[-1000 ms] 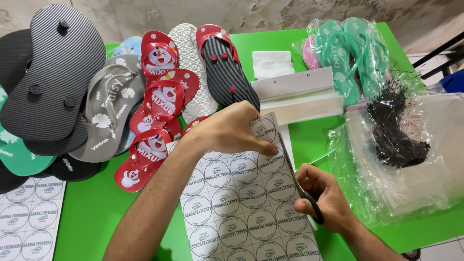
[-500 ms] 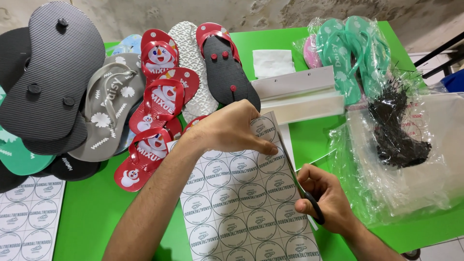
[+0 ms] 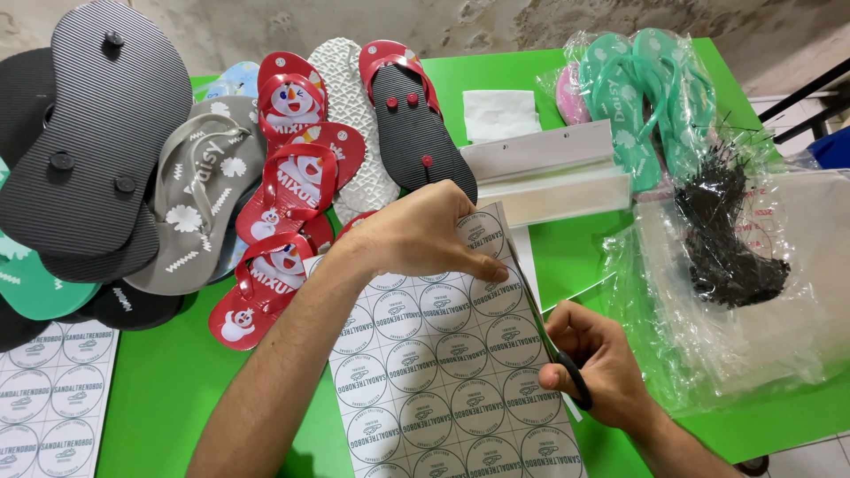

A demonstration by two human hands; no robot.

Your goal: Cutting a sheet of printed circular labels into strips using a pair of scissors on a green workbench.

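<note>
**Cut creeping up the right edge of the label sheet**

Compared with a second ago, I note very little movement. The right hand [image 3: 595,367] sits at nearly the same spot on the sheet's right margin, perhaps a touch further up the edge; the left hand [image 3: 416,237] has not shifted from the top of the sheet. I read this as a slow, steady trim along one side, with most of that edge not yet parted.

Hands: my right hand is closed around the black-handled scissors [image 3: 567,367], fingers through the loops. The blades run up along the paper edge, but they are thin and partly hidden, so I cannot say how far apart they stand. My left hand lies flat, fingers close together, pinning the upper right corner of the sheet with the fingertips.

Label sheet [image 3: 452,372]: white paper printed with rows of round labels, each a ring with small dark lettering. It lies on the green table [image 3: 177,389], low in the middle of the view, tilted slightly, its top edge lifted a little under my left hand. A narrow white strip shows just right of the blades.

Around it: red printed flip-flops [image 3: 288,190] near the left forearm, a second label sheet [image 3: 49,398] at far left, clear plastic bags [image 3: 761,292] at right.
</note>
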